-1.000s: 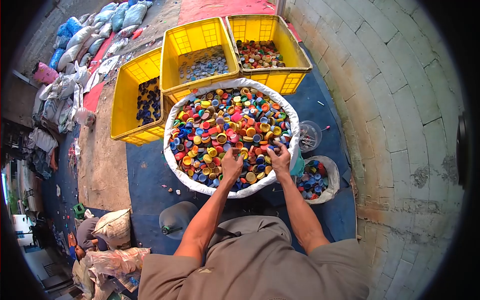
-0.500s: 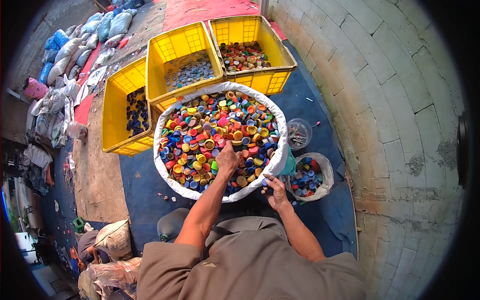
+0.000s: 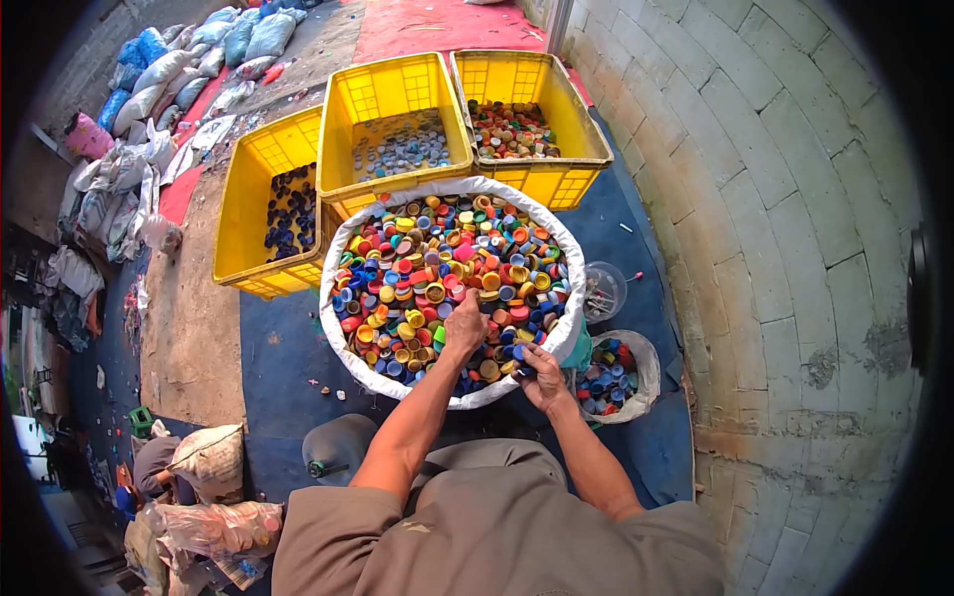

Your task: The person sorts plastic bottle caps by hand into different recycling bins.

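Many plastic bottle caps (image 3: 437, 238) in mixed colours fill a large round sack with a white rolled rim (image 3: 343, 343) in front of me. My left hand (image 3: 464, 328) reaches into the near middle of the heap, its fingers curled down among the caps; what they grip, if anything, is hidden. At the right front rim, my right hand (image 3: 543, 379) is closed on a blue bottle cap (image 3: 519, 352), held by thumb and fingers. Just right of that hand stands a smaller white sack (image 3: 651, 382) holding mostly blue caps.
Behind the sack are yellow crates with dark blue caps (image 3: 231, 233), pale caps (image 3: 333, 119) and red-orange caps (image 3: 586, 149). A clear tub (image 3: 618, 288) sits at right, near a block wall (image 3: 775, 248). A grey jug (image 3: 338, 447) and another person (image 3: 159, 467) are at left.
The view has shifted, so the crates and sack appear further right and lower. My right hand has come closer over the sack's rim with the blue cap. The left hand stays among the caps.
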{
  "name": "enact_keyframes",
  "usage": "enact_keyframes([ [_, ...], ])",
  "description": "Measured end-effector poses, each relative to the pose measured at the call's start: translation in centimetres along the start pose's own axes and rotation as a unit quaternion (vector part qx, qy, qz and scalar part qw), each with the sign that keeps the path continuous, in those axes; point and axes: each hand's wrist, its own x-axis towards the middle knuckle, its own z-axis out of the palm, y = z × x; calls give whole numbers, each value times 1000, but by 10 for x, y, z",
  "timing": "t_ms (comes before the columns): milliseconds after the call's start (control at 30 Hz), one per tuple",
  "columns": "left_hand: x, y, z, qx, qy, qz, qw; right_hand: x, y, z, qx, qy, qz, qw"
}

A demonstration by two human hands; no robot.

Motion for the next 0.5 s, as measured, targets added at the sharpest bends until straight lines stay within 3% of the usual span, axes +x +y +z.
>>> enact_keyframes([
  [333,5,4,10,63,-36,-12,997,-19,12,1,7,12,8,1000],
  [500,6,-10,14,33,-2,-11,999,-21,12,-7,72,-11,33,997],
])
